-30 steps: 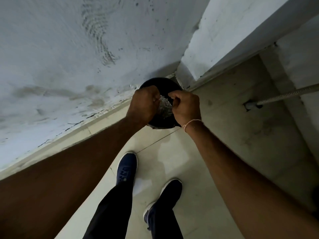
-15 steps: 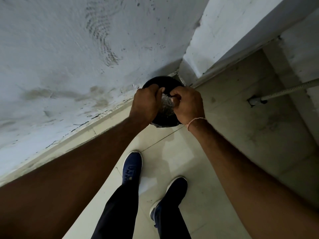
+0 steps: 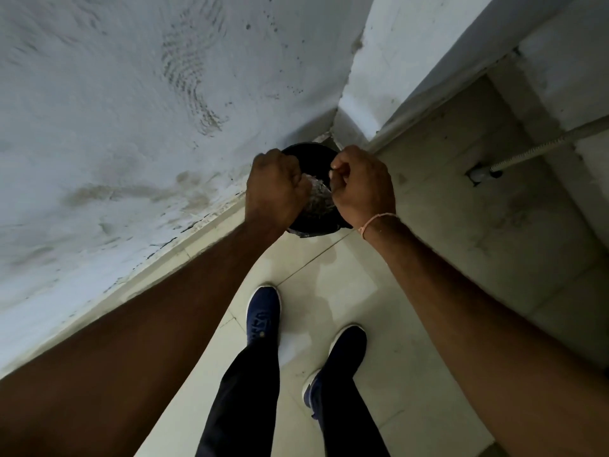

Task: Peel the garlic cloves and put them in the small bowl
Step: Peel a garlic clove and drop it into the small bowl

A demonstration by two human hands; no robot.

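Note:
No garlic clove or small bowl is in view. A black round bin stands on the floor in the corner of two walls. Both hands hover over its mouth with fingers curled. My left hand and my right hand each grip one side of a crinkly translucent wrapper that hangs between them above the bin. What the wrapper holds cannot be made out. A thin pink thread circles my right wrist.
A stained white wall runs along the left, and a second wall meets it behind the bin. My blue shoes stand on pale floor tiles. A ribbed metal hose enters the wall at the right.
Both hands stay over the bin with the wrapper between them and have shifted only slightly. The view has drifted a little.

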